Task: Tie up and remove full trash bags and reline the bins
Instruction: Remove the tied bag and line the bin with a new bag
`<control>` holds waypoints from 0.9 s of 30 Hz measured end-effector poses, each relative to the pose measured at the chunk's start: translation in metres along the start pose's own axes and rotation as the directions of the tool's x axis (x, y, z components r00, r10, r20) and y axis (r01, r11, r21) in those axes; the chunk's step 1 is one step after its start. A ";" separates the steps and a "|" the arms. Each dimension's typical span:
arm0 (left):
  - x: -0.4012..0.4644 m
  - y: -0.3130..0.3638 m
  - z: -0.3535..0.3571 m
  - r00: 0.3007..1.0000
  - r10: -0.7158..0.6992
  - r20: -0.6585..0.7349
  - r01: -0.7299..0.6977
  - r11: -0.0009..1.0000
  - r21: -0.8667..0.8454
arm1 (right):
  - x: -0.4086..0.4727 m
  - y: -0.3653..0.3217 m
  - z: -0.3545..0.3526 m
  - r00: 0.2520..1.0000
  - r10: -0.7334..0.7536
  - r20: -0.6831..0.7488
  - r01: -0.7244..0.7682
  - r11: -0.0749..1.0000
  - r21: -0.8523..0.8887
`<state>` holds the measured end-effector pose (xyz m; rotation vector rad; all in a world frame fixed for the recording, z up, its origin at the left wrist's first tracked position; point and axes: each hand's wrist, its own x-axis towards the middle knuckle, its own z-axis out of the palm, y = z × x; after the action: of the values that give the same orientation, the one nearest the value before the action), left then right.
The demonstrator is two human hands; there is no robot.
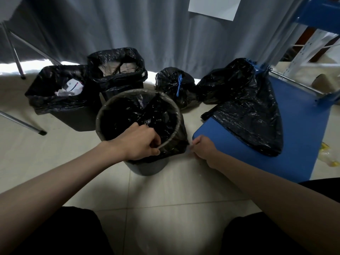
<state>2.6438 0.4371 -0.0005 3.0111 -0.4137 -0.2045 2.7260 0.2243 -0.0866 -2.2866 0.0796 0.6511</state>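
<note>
A round grey bin stands on the floor in front of me with a fresh black liner stretched over its rim. My left hand grips the liner at the near rim. My right hand pinches the liner's loose edge at the bin's right side. Behind it stand two square black bins: the left bin holds white waste, the back bin holds dark waste. A tied black bag with a blue tie sits on the floor. Another black bag lies across a blue stool.
The blue stool is close on the right, a blue metal rack behind it. A grey curtain hangs at the back. Metal table legs cross the left. Yellow litter lies at the far right.
</note>
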 end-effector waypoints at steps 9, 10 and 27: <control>0.002 0.000 -0.005 0.999 0.025 0.048 -0.025 1.000 -0.004 | -0.005 -0.024 0.009 0.998 -0.032 -0.058 0.055 0.885 0.462; 0.002 -0.001 -0.007 0.996 0.024 0.085 -0.022 1.000 -0.018 | -0.003 -0.027 0.010 0.997 -0.035 -0.068 0.062 0.881 0.470; 0.001 0.020 0.000 0.999 0.027 0.025 -0.027 1.000 0.008 | -0.002 -0.037 0.013 0.989 -0.139 -0.055 0.148 0.953 0.263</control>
<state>2.6399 0.4176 0.0012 3.0118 -0.4583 -0.2389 2.7278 0.2595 -0.0699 -2.0228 0.0158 0.4921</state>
